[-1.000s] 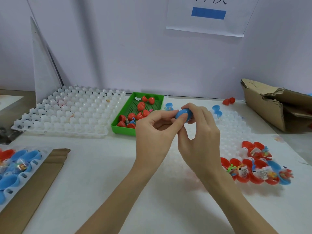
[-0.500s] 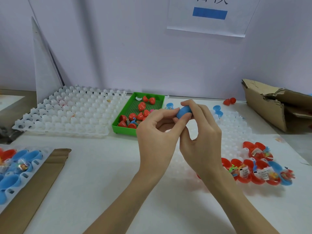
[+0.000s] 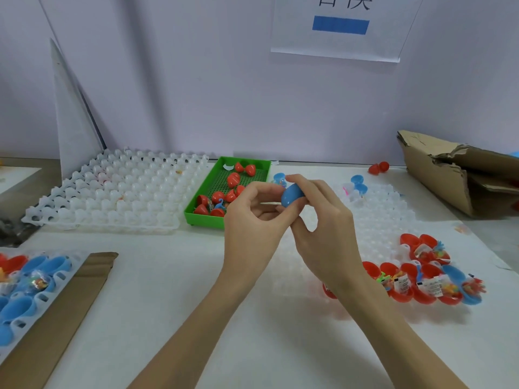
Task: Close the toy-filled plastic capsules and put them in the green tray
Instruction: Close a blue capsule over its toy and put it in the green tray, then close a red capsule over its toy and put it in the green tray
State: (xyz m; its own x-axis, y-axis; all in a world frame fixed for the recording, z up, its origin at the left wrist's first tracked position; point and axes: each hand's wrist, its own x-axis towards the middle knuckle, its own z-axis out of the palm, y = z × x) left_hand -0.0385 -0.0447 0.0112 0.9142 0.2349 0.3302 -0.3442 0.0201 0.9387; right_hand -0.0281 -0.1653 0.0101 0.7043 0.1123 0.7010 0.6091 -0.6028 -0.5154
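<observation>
While both hands (image 3: 292,220) pinch it, blue capsule (image 3: 290,195) half-hidden.

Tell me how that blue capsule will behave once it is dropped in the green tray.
The blue capsule is egg-shaped and smooth, so it will likely roll until it meets the red capsules or the green tray wall. It looks like thin plastic, probably light. Its glossy shell may slip between fingertips.

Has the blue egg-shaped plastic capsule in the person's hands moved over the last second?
No. The blue egg-shaped plastic capsule stays just right of the green plastic tray, gripped by the left hand and the right hand; it only turns slightly.
</observation>
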